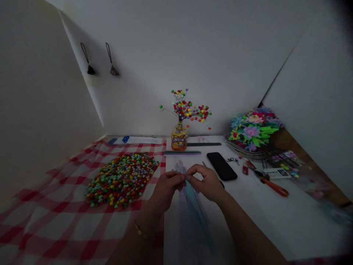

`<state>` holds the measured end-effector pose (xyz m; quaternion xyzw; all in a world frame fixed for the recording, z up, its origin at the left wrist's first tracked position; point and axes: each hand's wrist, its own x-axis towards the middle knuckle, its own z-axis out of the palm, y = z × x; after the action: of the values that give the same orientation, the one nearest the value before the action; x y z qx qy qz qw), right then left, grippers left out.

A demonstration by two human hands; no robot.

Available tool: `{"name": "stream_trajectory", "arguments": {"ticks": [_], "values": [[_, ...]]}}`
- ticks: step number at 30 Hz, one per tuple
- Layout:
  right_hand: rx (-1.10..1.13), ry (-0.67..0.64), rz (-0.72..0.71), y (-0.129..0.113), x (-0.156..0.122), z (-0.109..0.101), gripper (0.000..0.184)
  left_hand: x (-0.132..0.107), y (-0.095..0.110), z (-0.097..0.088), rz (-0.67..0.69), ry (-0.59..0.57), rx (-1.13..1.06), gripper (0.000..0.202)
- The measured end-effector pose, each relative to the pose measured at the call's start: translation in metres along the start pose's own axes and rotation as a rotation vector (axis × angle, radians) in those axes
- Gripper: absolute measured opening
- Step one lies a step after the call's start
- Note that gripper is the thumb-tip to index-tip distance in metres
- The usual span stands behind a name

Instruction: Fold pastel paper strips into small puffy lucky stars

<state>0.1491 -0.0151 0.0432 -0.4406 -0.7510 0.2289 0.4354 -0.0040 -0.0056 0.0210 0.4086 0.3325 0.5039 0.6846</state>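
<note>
My left hand (168, 186) and my right hand (206, 183) meet over the white surface, each closed in a pinch with the fingertips almost touching. What lies between the fingertips is too small and dim to make out. Beneath and behind them runs a long light-blue and lilac bundle of strips (194, 202), its pale far ends showing just past the fingers. I cannot tell whether a piece of this bundle is in the fingers. A black phone (222, 166) lies just beyond my right hand, and a dark-handled tool partly hides behind that hand.
Left, a heap of colourful small beads (124, 180) covers part of a red-checked cloth (68, 224). A yellow-labelled jar (179, 140) holds bead-tipped stems. Thin dark strips (182, 153) lie before it. Right are fuzzy flowers (252, 130) in a basket and orange-handled pliers (275, 187).
</note>
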Motion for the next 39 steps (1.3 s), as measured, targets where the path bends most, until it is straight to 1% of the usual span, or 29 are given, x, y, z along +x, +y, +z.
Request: {"name": "stream_trajectory", "arguments": {"ticks": [5, 7, 9, 11, 12, 14, 16, 18, 19, 21, 23, 24, 26, 28, 31, 34, 35, 37, 39], "values": [[0.063, 0.026, 0.075, 0.002, 0.001, 0.004, 0.005, 0.000, -0.003, 0.000, 0.037, -0.024, -0.009, 0.005], [0.130, 0.033, 0.130, 0.005, 0.001, 0.006, 0.004, 0.000, -0.002, 0.001, 0.056, -0.015, 0.005, 0.005], [0.220, 0.023, 0.179, 0.008, 0.001, 0.007, 0.008, 0.000, -0.001, 0.001, 0.063, 0.003, 0.006, 0.005], [0.277, 0.005, 0.196, 0.011, 0.002, 0.007, 0.011, 0.000, 0.000, 0.000, 0.048, 0.008, -0.040, 0.005], [0.265, 0.016, 0.185, 0.013, 0.002, 0.006, 0.011, 0.000, 0.001, 0.000, 0.040, 0.002, -0.080, 0.005], [0.158, 0.058, 0.123, 0.015, 0.003, 0.002, 0.012, 0.000, 0.002, -0.001, 0.037, -0.024, -0.155, 0.004], [0.003, 0.075, 0.014, 0.017, 0.002, -0.001, 0.023, 0.001, 0.003, -0.003, 0.034, -0.051, -0.187, 0.004], [-0.107, 0.054, -0.114, 0.016, 0.002, -0.003, 0.033, 0.001, 0.003, -0.004, 0.020, -0.063, -0.183, 0.006], [-0.137, 0.045, -0.177, 0.016, 0.001, -0.004, 0.033, 0.001, 0.002, -0.004, 0.011, -0.061, -0.172, 0.005], [-0.168, 0.033, -0.279, 0.013, 0.000, -0.005, 0.025, 0.001, 0.003, -0.003, 0.003, -0.043, -0.130, 0.005], [-0.173, 0.027, -0.323, 0.011, -0.001, -0.005, 0.017, 0.000, 0.003, -0.002, 0.002, -0.026, -0.057, 0.005], [-0.166, 0.031, -0.317, 0.009, -0.001, -0.005, 0.015, -0.001, 0.003, -0.001, -0.001, -0.022, -0.016, 0.005], [-0.133, 0.050, -0.252, 0.008, 0.000, -0.005, 0.013, -0.002, 0.004, 0.000, -0.009, -0.028, 0.048, 0.005], [-0.083, 0.048, -0.144, 0.008, 0.001, -0.005, 0.010, -0.002, 0.005, 0.000, -0.022, -0.040, 0.096, 0.003], [0.024, -0.038, 0.034, 0.011, 0.001, -0.005, 0.006, -0.003, 0.006, 0.000, -0.037, -0.071, 0.167, 0.003], [0.158, -0.154, 0.194, 0.014, 0.001, -0.005, 0.008, -0.002, 0.006, -0.001, -0.039, -0.119, 0.204, 0.004], [0.197, -0.171, 0.232, 0.015, 0.001, -0.004, 0.009, -0.002, 0.005, -0.001, -0.034, -0.134, 0.198, 0.004], [0.257, -0.148, 0.274, 0.015, 0.001, -0.001, 0.011, -0.002, 0.004, 0.000, -0.015, -0.143, 0.163, 0.003], [0.300, -0.063, 0.295, 0.013, 0.002, 0.002, 0.015, -0.002, 0.001, 0.002, 0.032, -0.119, 0.127, 0.008]]}}
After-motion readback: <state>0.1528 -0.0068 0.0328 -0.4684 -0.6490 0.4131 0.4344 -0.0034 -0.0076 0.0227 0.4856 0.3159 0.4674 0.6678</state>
